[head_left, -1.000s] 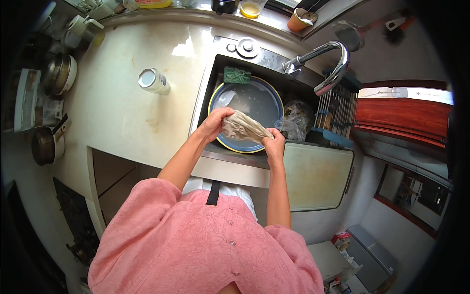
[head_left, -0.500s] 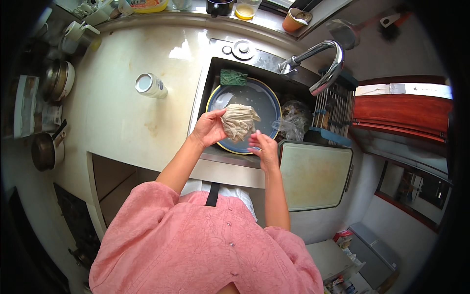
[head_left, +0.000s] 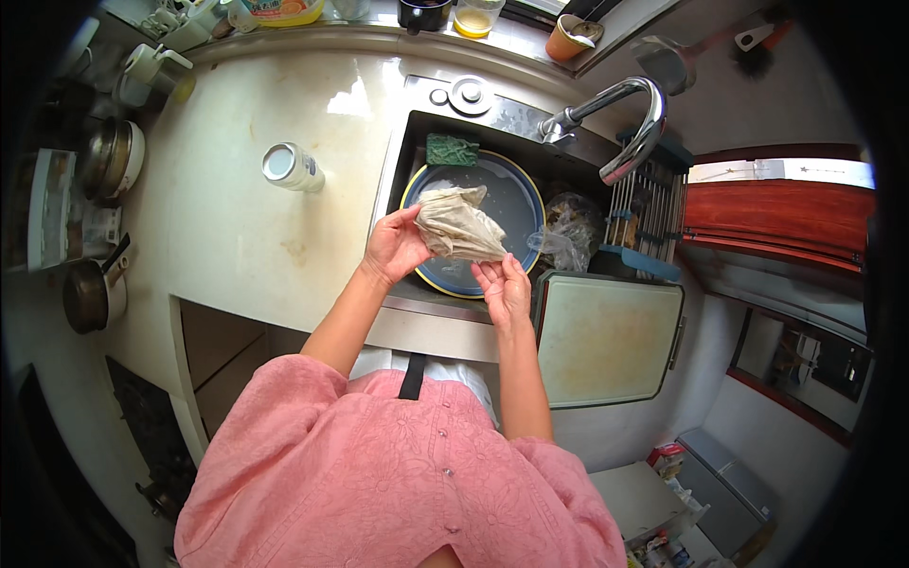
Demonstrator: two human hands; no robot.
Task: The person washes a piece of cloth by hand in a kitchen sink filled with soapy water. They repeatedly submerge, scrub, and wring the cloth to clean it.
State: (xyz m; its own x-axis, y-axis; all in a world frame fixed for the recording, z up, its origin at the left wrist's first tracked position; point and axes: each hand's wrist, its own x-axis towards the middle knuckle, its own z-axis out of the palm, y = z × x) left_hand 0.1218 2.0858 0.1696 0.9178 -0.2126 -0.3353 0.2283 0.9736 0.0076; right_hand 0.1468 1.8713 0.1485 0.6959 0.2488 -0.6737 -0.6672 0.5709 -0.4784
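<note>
A damp beige cloth [head_left: 458, 225] is held up over a round basin [head_left: 520, 186] with a blue and yellow rim, which stands in the sink and holds water. My left hand [head_left: 396, 248] grips the cloth's left side, its thumb on top. At the lower right corner, my right hand [head_left: 505, 287] pinches the cloth between thumb and fingers. Between the two hands the cloth is partly spread, with folds across it. A green scouring pad [head_left: 452, 150] lies at the far side of the basin.
A chrome faucet [head_left: 636, 92] arches over the sink's right side. Beside the basin sit a clear plastic bag [head_left: 565, 246] and a metal rack [head_left: 647, 208]. A cutting board [head_left: 611, 339] is at the near right. A white jar [head_left: 293, 167] stands on the left counter [head_left: 227, 227].
My right hand has closed on the cloth's lower right corner. The cloth, bunched up before, is now more opened out and stretched toward the right hand.
</note>
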